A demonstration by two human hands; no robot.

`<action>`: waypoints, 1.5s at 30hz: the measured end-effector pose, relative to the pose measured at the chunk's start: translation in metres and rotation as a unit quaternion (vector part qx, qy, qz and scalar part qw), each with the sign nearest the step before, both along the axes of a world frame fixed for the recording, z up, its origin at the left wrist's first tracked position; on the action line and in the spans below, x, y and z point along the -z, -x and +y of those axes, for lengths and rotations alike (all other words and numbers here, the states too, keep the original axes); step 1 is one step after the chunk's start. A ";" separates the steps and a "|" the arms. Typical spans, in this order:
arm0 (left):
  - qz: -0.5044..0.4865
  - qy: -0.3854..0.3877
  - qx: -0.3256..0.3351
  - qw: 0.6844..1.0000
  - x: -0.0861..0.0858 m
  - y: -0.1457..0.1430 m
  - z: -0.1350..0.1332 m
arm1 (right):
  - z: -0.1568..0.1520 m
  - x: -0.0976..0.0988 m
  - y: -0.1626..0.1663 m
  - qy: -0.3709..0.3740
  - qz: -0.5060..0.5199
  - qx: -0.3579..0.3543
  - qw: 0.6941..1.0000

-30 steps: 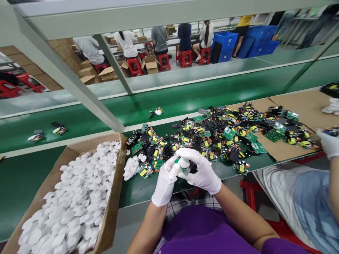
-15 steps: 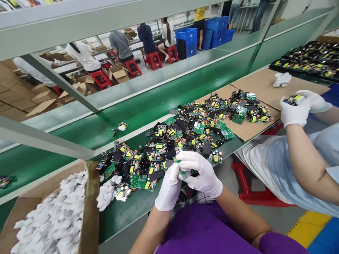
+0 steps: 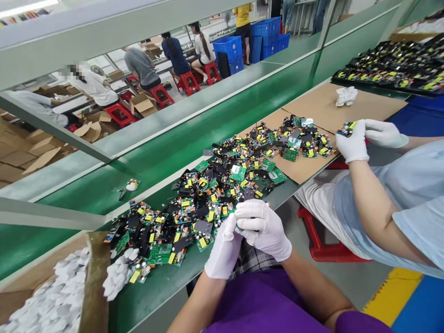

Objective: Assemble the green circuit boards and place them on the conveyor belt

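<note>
Both my hands wear white gloves and meet in front of my body at the bench edge. My left hand and my right hand are closed around a small circuit board. Most of that board is hidden by the gloved fingers; only a bit of green shows. Just beyond my hands spreads a long heap of circuit boards with yellow, black and orange parts. Left of the heap lies a clump of white pieces, touching a board.
A cardboard box full of white pieces stands at the left. One board lies on the green conveyor belt. At right, a co-worker's gloved hands hold a board over cardboard. A black tray of boards sits beyond.
The view has shifted, so the bench things appear farther left. My fingers have closed further over the board, which shows less. The co-worker's hands have moved apart a little.
</note>
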State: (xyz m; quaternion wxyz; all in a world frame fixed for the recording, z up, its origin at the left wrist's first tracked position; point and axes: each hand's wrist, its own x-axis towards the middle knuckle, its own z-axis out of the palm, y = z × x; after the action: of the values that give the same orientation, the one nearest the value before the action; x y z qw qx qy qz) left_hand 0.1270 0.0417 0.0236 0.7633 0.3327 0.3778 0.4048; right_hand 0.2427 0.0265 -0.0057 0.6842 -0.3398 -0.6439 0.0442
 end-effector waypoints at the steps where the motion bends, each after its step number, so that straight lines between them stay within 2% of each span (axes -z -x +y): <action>1: -0.005 0.009 -0.005 1.000 0.000 -0.004 0.000 | 0.000 0.000 -0.003 -0.009 0.001 -0.001 1.000; 3: -0.006 0.006 -0.010 1.000 0.002 -0.010 0.001 | -0.001 -0.001 -0.010 0.007 0.014 -0.017 1.000; 6: 0.013 -0.033 0.005 0.999 0.005 -0.016 0.005 | -0.005 -0.003 -0.023 0.114 0.027 -0.037 0.992; 8: 0.046 -0.077 0.017 0.996 0.008 -0.016 0.008 | -0.007 -0.003 -0.032 0.161 0.017 -0.042 0.986; 12: 0.150 -0.197 0.048 0.968 0.010 -0.016 0.015 | -0.007 0.001 -0.042 0.135 0.019 -0.018 0.990; 15: 0.183 -0.235 0.052 0.953 0.006 -0.017 0.017 | -0.006 0.000 -0.040 0.125 0.025 0.028 0.991; 18: 0.167 -0.206 0.031 0.964 0.005 -0.014 0.020 | -0.006 -0.003 -0.038 0.129 0.004 0.030 0.991; 23: 0.055 -0.149 0.053 0.986 0.015 0.004 0.022 | -0.003 -0.003 -0.048 0.175 -0.003 -0.125 0.977; 27: 0.037 -0.050 0.067 0.996 0.027 0.021 0.018 | 0.008 0.000 -0.047 0.152 -0.060 -0.166 0.972; 29: 0.046 -0.029 0.075 0.996 0.030 0.026 0.017 | 0.015 -0.001 -0.040 0.117 -0.091 -0.166 0.975; 34: 0.077 -0.063 0.119 0.988 0.022 0.030 0.018 | 0.024 -0.008 -0.020 0.013 -0.092 -0.132 0.987; 38: 0.076 -0.072 0.107 0.989 0.015 0.033 0.015 | 0.023 -0.012 -0.011 -0.044 -0.087 -0.110 0.989; 42: 0.059 -0.052 0.086 0.993 0.015 0.035 0.011 | 0.021 -0.019 -0.006 -0.030 -0.075 -0.122 0.989; 45: 0.058 -0.072 0.068 0.993 0.016 0.036 0.011 | 0.021 -0.021 -0.002 0.003 -0.049 -0.138 0.989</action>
State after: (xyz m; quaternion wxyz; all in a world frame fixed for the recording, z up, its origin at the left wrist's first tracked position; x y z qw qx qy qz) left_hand 0.0914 0.0525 0.0077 0.7402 0.4345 0.3679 0.3577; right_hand 0.2445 0.0471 0.0150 0.6379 -0.2516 -0.7173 0.1234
